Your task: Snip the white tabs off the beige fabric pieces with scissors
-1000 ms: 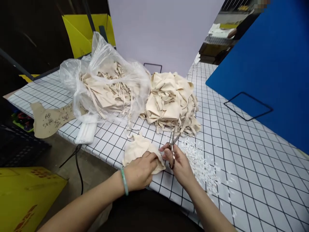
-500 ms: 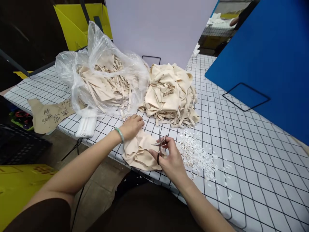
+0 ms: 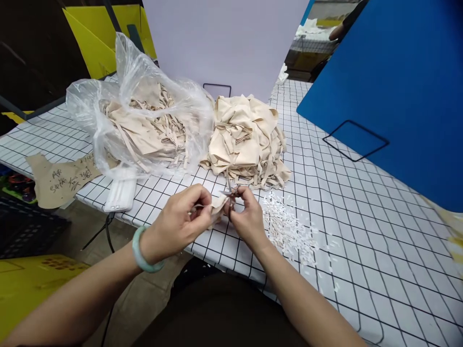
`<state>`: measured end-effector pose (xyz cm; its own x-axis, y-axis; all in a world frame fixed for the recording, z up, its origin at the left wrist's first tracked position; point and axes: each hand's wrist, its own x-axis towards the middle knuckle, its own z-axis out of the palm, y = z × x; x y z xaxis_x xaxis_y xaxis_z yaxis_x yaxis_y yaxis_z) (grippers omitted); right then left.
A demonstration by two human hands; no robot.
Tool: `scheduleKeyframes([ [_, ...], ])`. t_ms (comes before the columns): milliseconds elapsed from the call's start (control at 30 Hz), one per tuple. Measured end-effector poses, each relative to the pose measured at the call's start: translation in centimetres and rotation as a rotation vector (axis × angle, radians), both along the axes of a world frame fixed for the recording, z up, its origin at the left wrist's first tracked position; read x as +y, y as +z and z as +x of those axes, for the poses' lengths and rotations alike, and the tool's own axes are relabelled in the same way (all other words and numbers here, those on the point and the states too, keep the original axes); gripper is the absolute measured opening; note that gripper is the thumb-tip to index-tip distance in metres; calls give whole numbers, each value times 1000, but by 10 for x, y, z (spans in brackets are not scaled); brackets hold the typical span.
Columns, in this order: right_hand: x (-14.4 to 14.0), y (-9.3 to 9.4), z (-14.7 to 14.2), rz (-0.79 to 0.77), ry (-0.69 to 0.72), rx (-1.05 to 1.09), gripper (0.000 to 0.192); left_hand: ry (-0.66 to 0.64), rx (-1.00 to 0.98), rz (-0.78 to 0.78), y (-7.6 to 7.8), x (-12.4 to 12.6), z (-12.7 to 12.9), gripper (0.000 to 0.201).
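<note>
My left hand [image 3: 183, 217], with a pale green bangle [image 3: 142, 253] on its wrist, pinches a beige fabric piece [image 3: 217, 203] above the near edge of the table. Most of that cloth is hidden behind the fingers. My right hand [image 3: 248, 214] holds a small pair of scissors [image 3: 230, 193], its blades spread and pointing up and to the left, close beside the cloth. Fingers of this hand also seem to touch the fabric. Behind both hands sits a heap of beige fabric pieces [image 3: 246, 135] with strap-like ends hanging out.
A clear plastic bag [image 3: 137, 62] of similar fabric lies at the left, by a marked brown paper pattern [image 3: 60, 180] and a white power bank [image 3: 121, 193]. Small white scraps [image 3: 289, 231] are scattered to the right. Blue [image 3: 390, 82] and pale purple [image 3: 224, 43] panels stand behind.
My left hand has come off the table, moved nearer and lifted an edge of the cloth in a pinch. The scissors have shifted slightly up and left toward it. The view has turned slightly right.
</note>
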<state>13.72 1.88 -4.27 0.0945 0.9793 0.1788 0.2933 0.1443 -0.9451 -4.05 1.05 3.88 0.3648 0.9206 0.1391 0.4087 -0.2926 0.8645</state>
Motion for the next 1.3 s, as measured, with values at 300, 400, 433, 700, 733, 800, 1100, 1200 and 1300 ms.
scheduleKeyframes([
  [300,12,5,24,-66,10,84,22,-179,-174,-672,-31,1,-18,33],
  [400,-4,13,23,34,16,68,23,-153,-310,-725,-30,-3,-13,29],
  [433,-11,15,21,51,56,98,24,-138,-349,-731,-28,-4,-10,27],
  [700,-24,12,11,-145,286,368,27,-171,-451,-913,-17,-7,2,35],
  [733,-17,16,17,-161,301,408,28,-179,-420,-904,-17,-7,0,36],
  [800,-1,28,29,-204,378,457,28,-196,-307,-795,-17,-7,-5,35],
  [1100,23,16,-16,-451,528,822,42,-73,-75,248,-13,-12,16,23],
  [1200,2,4,-20,-486,470,831,49,18,-312,55,-29,-10,27,30],
  [1300,-17,6,7,-404,294,515,41,89,-381,-87,-44,-11,35,35],
])
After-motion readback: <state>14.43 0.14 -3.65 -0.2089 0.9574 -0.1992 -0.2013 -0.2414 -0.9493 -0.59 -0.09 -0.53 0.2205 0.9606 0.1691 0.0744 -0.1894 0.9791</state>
